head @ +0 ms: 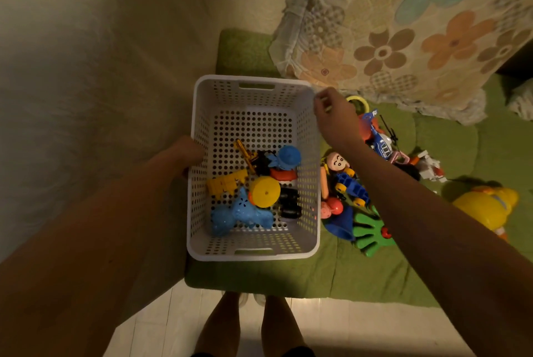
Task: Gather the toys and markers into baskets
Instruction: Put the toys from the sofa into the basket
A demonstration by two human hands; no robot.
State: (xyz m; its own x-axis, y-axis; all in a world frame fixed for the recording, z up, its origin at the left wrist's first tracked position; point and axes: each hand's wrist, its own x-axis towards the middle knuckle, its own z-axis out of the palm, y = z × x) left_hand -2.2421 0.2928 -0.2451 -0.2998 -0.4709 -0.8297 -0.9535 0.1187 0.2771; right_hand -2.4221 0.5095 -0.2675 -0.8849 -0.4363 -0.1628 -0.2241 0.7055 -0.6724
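Several toys [256, 189] in basket [202, 126], loose heap [346, 183] beneath right forearm. Left hand [193, 154] grips basket wall; right hand [331, 110] curled at far rim, contents I can't tell. Mid-gathering, I judge; next, pick from heap.

A pale, faintly patterned wall [86, 68] is filling the left under dim warm light, while a green quilted bed cover [432, 270] is spreading rightward, a flowered blanket [403, 25] is draping over its far right part, and a light floor [161, 325] is showing nearest.
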